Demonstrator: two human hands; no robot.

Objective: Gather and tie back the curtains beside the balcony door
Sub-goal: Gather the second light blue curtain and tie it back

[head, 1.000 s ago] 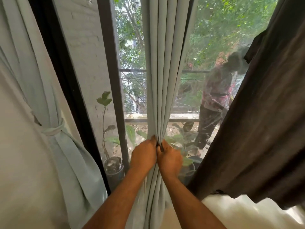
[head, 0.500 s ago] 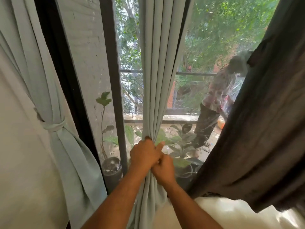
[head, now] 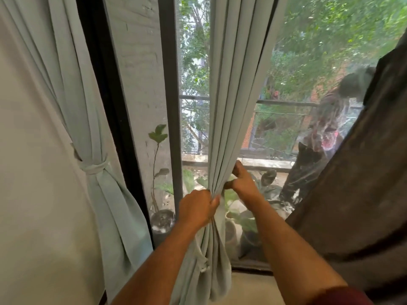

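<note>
While the left hand (head: pixel 198 208) grips the gathered curtain (head: pixel 229 111), the right hand (head: pixel 242 183) pinches its edge beside the glass door (head: pixel 193 62).

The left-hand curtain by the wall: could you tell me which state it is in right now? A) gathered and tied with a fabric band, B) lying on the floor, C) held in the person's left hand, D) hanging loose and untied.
A: the left-hand curtain is cinched at the waist by a knotted fabric band, while the left hand grips the middle curtain instead.
</note>
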